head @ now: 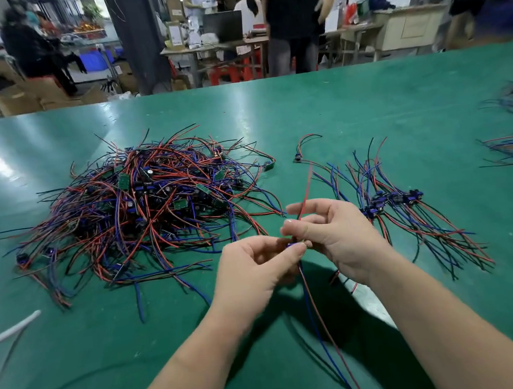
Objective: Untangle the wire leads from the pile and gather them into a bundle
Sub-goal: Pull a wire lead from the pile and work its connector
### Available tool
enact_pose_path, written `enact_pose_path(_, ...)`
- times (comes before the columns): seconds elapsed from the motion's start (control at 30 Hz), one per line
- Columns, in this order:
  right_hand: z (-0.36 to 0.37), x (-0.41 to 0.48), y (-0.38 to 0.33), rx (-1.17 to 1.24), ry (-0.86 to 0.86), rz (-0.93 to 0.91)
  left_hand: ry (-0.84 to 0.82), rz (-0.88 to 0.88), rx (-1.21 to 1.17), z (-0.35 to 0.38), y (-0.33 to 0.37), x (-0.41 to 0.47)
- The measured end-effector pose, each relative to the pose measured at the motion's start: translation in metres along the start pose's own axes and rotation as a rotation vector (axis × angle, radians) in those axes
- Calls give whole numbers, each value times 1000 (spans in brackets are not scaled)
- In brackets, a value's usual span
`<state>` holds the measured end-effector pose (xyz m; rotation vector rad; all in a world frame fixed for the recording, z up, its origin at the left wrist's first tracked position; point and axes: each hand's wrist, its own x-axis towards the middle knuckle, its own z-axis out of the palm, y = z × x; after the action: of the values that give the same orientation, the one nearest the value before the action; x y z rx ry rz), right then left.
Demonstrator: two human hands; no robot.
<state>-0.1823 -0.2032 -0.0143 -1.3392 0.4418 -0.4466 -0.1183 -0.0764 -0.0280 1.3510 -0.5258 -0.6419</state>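
I'm pinching one wire lead point(294, 245) in the curled fingertips of left hand point(252, 266) and right hand point(340, 236), probably risking its loose tails snagging the pile point(143, 205).

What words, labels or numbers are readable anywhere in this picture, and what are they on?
No text is readable.
Cardboard boxes: white labels, too blurred.
Green circuit boards in the pile: markings too small.
Black shirt: white print, blurred.
Wire lead pinched by left hand and right hand: no marking shows.
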Motion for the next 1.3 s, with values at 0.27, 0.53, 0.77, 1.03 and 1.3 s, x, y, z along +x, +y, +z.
enact_pose_path(0.27, 0, 1, -1, -27, -21, 70, -130, -107, 12, -8, 4, 1)
enact_pose_path(0.53, -35, 13, -12, 82, 258, 69, -548, -314, 226, -21, 15, -8)
enact_pose_path(0.77, -18, 12, -9, 56, 213, 183, -260, -261, 248, -30, 16, 0)
enact_pose_path(1.03, 9, -3, 8, -447, -153, -157, 42, -126, 153, -30, 5, 11)
enact_pose_path(1.3, -1, -3, 4, -472, -34, -377, -153, 133, 271, -24, 6, 9)
